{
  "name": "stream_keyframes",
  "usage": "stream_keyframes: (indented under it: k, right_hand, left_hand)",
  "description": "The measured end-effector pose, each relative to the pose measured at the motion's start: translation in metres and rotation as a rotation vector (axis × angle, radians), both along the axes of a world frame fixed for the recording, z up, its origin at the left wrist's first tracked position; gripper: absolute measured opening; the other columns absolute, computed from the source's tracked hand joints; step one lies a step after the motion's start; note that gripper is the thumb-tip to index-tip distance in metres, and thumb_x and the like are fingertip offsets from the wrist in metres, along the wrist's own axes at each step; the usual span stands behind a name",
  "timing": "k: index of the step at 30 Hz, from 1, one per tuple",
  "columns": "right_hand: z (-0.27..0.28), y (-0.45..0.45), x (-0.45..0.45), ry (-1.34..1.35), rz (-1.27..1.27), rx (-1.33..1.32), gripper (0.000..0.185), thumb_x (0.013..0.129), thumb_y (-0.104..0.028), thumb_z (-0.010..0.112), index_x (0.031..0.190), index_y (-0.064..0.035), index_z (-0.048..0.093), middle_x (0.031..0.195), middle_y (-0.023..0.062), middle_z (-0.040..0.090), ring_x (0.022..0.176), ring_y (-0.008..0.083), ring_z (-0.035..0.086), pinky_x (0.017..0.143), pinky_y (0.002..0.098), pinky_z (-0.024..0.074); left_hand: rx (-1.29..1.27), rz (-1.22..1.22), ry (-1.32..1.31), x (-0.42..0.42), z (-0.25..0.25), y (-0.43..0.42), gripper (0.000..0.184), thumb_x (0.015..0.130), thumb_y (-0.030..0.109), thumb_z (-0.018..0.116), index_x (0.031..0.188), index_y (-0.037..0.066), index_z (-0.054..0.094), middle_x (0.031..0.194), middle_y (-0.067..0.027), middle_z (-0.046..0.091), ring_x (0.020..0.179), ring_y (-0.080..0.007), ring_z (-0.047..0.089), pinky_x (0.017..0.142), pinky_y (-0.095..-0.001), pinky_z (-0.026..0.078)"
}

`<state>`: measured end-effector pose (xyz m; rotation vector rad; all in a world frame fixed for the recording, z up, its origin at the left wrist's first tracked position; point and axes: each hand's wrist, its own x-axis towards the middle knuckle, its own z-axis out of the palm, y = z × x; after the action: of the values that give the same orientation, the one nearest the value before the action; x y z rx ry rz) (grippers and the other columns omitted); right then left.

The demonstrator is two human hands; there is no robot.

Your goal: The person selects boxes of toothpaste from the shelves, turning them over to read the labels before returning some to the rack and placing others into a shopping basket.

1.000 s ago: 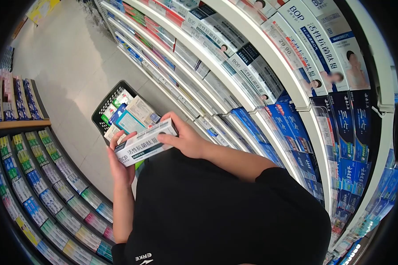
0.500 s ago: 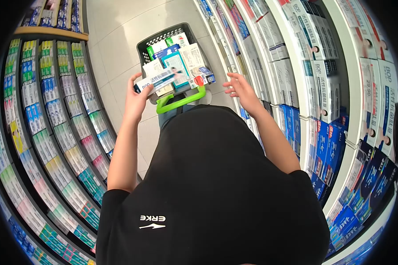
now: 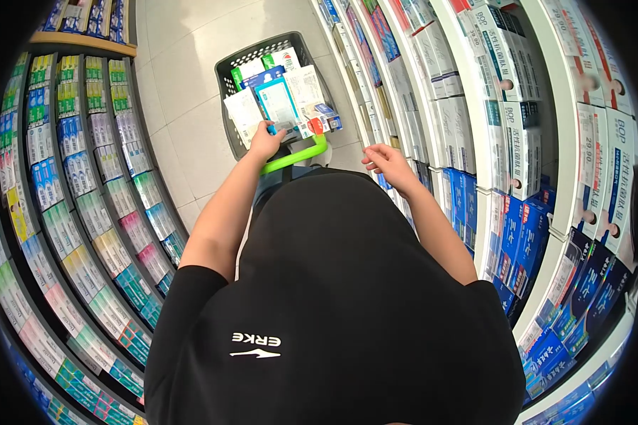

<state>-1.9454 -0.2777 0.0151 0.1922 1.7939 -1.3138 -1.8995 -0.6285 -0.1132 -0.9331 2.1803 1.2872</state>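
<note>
My left hand [image 3: 266, 144] is down at the near end of a dark shopping basket [image 3: 228, 88], thumb and fingers closed around a narrow toothpaste box [image 3: 271, 130]. Only a small blue end of that box shows between the fingers; the rest is hidden. Just beyond the fingertips lies a teal-and-white pack [image 3: 279, 101], among white boxes [image 3: 244, 111] and green-and-white packs. My right hand [image 3: 388, 167] hangs empty to the right of the basket, fingers loosely bent and apart, near the right-hand shelves. The basket's green handle [image 3: 295, 156] passes close by my left hand.
Tall shelves [image 3: 85, 212] of toothbrush and toothpaste packs line the left side. On the right, white shelves [image 3: 475, 120] hold boxed toothpaste, with blue boxes [image 3: 524, 227] lower down. Pale floor tiles [image 3: 184, 106] run between them.
My left hand has moved right and down into the basket, bringing the white BOP toothpaste box, which is now mostly out of sight. My right hand has lowered slightly, its fingers more curled.
</note>
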Motion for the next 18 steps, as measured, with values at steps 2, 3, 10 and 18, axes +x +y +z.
stream_keyframes:
  k: [2, 3, 10, 18]
  right_hand:
    - [-0.008, 0.007, 0.005, 0.003, 0.008, 0.023, 0.043, 0.101, -0.039, 0.062, 0.125, -0.0027, 0.062, 0.107, 0.0086, 0.071, 0.094, 0.0156, 0.065, 0.085, 0.0324, 0.049]
    - [-0.011, 0.011, 0.007, -0.007, -0.001, 0.03, 0.044, 0.1, -0.039, 0.062, 0.126, -0.0029, 0.062, 0.106, 0.0089, 0.071, 0.094, 0.0158, 0.065, 0.084, 0.0322, 0.0491]
    - [-0.017, 0.033, 0.03, -0.066, -0.055, 0.113, 0.045, 0.099, -0.038, 0.063, 0.125, -0.001, 0.062, 0.105, 0.0107, 0.072, 0.091, 0.0166, 0.067, 0.085, 0.0329, 0.0515]
    - [-0.024, 0.03, 0.036, -0.037, -0.049, 0.129, 0.043, 0.097, -0.035, 0.065, 0.122, -0.0006, 0.064, 0.104, 0.012, 0.073, 0.09, 0.0175, 0.068, 0.084, 0.0331, 0.0529]
  left_hand:
    - [0.097, -0.014, -0.009, -0.002, -0.023, 0.005, 0.065, 0.086, 0.036, 0.078, 0.134, 0.003, 0.049, 0.105, -0.0165, 0.069, 0.096, -0.0263, 0.067, 0.087, -0.0367, 0.053]
    - [0.118, -0.038, 0.012, -0.001, -0.035, 0.006, 0.064, 0.087, 0.035, 0.078, 0.134, 0.003, 0.048, 0.105, -0.0161, 0.069, 0.095, -0.0264, 0.067, 0.087, -0.0366, 0.053]
    - [0.162, -0.234, -0.068, -0.007, -0.036, 0.015, 0.053, 0.092, 0.022, 0.073, 0.135, 0.003, 0.048, 0.109, -0.0166, 0.069, 0.093, -0.0243, 0.069, 0.081, -0.0359, 0.055]
    - [-0.122, -0.378, 0.018, 0.003, 0.03, 0.008, 0.044, 0.097, 0.039, 0.061, 0.121, 0.003, 0.062, 0.106, -0.0223, 0.072, 0.1, -0.0365, 0.07, 0.089, -0.0437, 0.054]
